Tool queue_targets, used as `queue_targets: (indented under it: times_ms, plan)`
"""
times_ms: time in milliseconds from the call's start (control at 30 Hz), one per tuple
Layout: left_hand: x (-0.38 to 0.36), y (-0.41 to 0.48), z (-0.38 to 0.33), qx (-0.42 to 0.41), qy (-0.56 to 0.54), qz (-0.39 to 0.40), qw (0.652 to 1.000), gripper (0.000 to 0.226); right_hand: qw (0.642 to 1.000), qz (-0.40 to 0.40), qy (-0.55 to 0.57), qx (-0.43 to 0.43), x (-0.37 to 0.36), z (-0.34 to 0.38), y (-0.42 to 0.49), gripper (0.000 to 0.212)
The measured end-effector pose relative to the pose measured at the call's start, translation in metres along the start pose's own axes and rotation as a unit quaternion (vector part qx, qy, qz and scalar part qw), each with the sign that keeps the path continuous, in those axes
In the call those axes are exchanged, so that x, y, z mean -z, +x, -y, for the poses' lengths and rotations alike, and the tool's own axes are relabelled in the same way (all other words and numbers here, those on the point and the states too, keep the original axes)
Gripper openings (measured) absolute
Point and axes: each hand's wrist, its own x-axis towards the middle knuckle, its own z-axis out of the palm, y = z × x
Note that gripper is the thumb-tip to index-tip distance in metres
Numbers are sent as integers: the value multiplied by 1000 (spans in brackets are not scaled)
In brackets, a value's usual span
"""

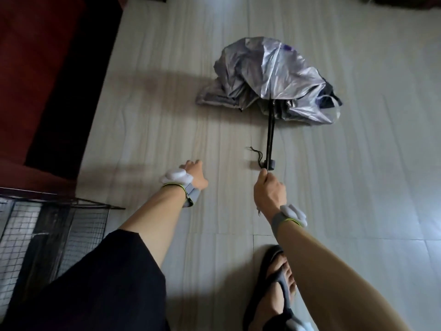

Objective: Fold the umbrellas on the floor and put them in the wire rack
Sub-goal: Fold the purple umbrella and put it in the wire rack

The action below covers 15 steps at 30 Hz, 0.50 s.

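Right hand on umbrella handle

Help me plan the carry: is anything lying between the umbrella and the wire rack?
Nothing visible does. The right hand grips the umbrella by its handle; between it and the wire rack lies bare floor, crossed only by the person's own left arm.

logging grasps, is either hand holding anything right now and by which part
The right hand holds the silver umbrella by the end of its black handle; the left hand holds nothing.
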Motion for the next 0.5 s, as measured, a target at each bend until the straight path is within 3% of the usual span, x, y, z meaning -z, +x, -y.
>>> queue_targets:
  times_ms: [100,167,267,367,500]
  plan:
    - [40,-21,-14,-5,-89,-92,992,73,999,-22,-9,22,12,4,-21,48]
    - [72,-57,-22,-10,-186,-184,965,80,996,-30,-1,83,29,8,-50,43]
    - [128,-100,-32,-35,-345,-292,891,90,985,-54,12,161,46,11,-76,38]
    - [177,-147,-30,-62,-477,-351,803,109,975,-65,5,212,60,12,-104,36]
    - [203,-179,-7,-13,-542,-377,751,155,960,-68,-27,270,71,11,-132,35]
